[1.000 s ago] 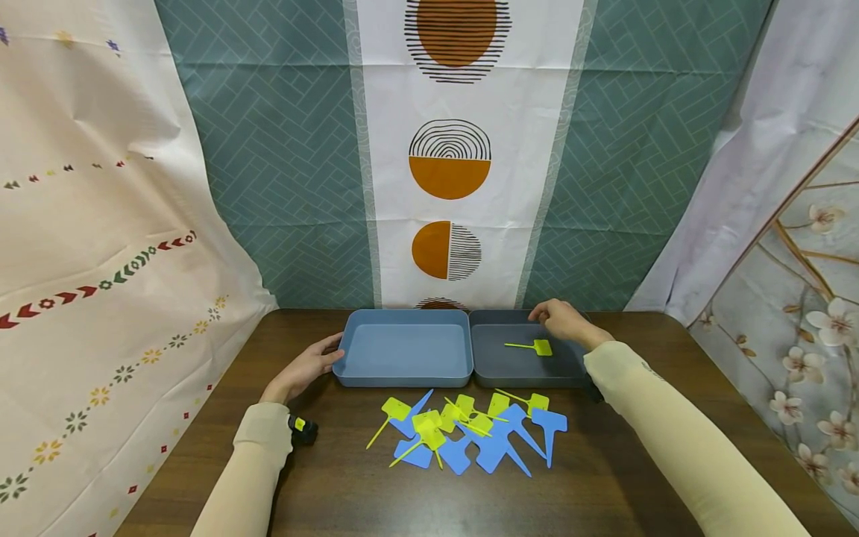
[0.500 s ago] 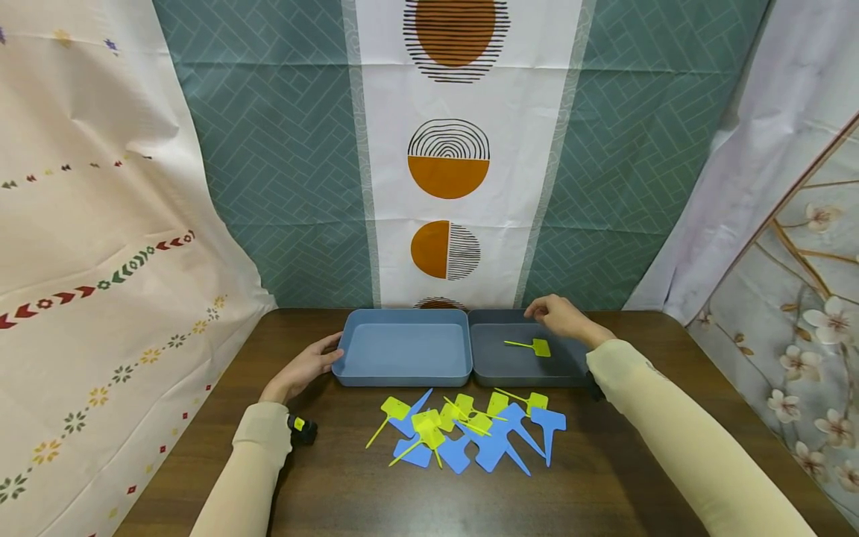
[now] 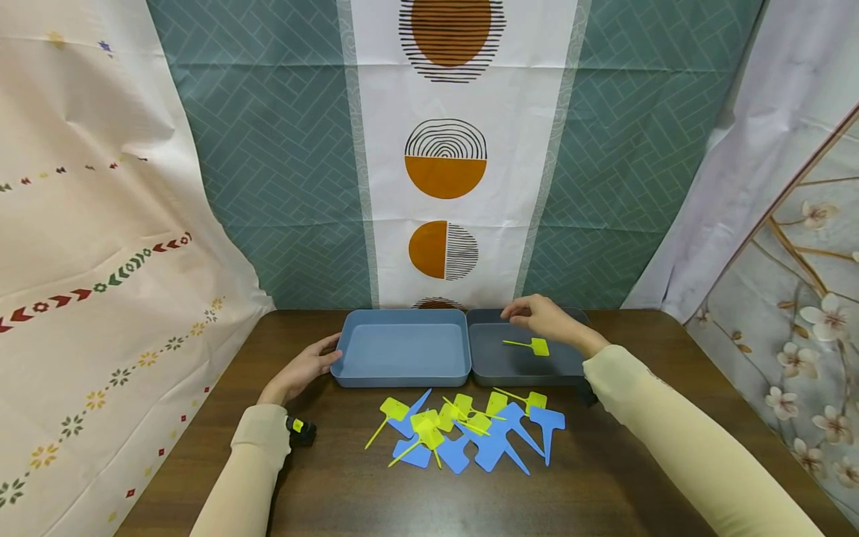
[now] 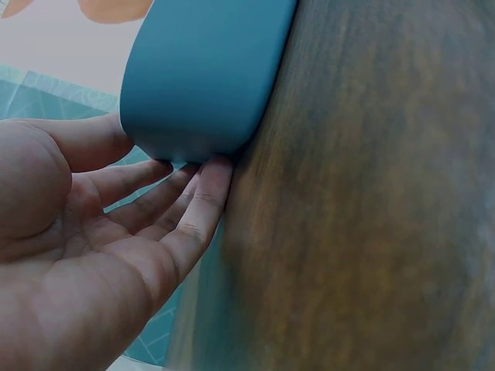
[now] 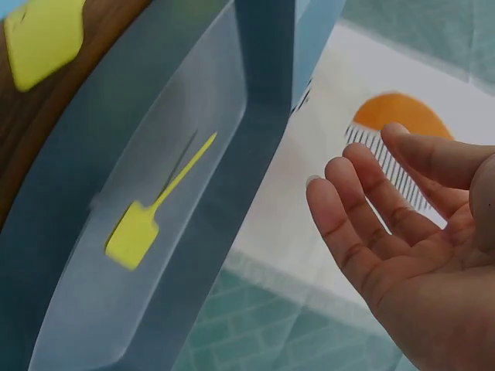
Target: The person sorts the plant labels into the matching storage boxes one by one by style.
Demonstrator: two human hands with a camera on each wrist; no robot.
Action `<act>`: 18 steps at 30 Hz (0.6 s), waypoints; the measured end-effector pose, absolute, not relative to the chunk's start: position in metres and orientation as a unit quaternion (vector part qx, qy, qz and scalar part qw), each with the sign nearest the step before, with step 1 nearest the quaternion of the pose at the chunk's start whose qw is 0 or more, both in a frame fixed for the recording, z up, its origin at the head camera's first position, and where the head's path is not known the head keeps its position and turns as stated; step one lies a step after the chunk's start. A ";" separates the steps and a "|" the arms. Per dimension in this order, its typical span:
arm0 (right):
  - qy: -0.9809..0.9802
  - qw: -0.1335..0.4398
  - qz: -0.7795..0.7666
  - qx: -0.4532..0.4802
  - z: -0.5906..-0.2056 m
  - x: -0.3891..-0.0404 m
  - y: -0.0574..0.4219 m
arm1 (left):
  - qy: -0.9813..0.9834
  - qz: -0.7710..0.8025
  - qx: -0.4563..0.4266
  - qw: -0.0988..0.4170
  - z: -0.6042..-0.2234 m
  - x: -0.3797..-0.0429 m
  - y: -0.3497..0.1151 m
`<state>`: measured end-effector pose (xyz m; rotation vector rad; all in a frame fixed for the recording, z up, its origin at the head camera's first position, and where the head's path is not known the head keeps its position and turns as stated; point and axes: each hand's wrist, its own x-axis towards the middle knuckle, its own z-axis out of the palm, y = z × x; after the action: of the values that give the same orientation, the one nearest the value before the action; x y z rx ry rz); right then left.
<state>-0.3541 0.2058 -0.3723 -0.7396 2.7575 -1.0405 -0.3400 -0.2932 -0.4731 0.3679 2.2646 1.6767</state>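
Note:
My left hand (image 3: 305, 368) touches the left end of the blue tray (image 3: 403, 382), its fairly straight fingertips resting against the outer wall (image 4: 205, 85) in the left wrist view. Above the dark grey tray (image 3: 523, 379), my right hand (image 3: 545, 319) hovers with loosely bent fingers and nothing between them. One yellow plant label (image 3: 540, 347) lies flat in that grey tray, its thin stem pointing left; the right wrist view shows the same yellow plant label (image 5: 133, 238) apart from the hand.
In front of the trays lies a loose pile of yellow plant labels (image 3: 426, 422) and blue T-shaped plant labels (image 3: 494, 447) on the brown wooden table (image 3: 376, 500). The two trays stand side by side against a patterned curtain (image 3: 282, 186).
My right hand has moved a little to the left above the grey tray. The left hand stays at the blue tray, and the labels lie as before.

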 end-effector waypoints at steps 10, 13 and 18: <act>0.883 0.077 -0.360 -0.292 -0.370 -0.336 0.176 | 0.794 0.576 0.126 0.150 -0.472 -0.337 -0.292; 0.878 0.091 -0.371 -0.289 -0.371 -0.332 0.168 | 0.793 0.576 0.126 0.151 -0.472 -0.337 -0.292; 0.876 0.095 -0.363 -0.302 -0.373 -0.327 0.157 | 0.795 0.575 0.123 0.149 -0.472 -0.338 -0.292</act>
<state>-0.3271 0.1571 -0.3730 -0.8956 2.5978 -1.0757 -0.3376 -0.2920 -0.4723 0.3548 2.2851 1.6532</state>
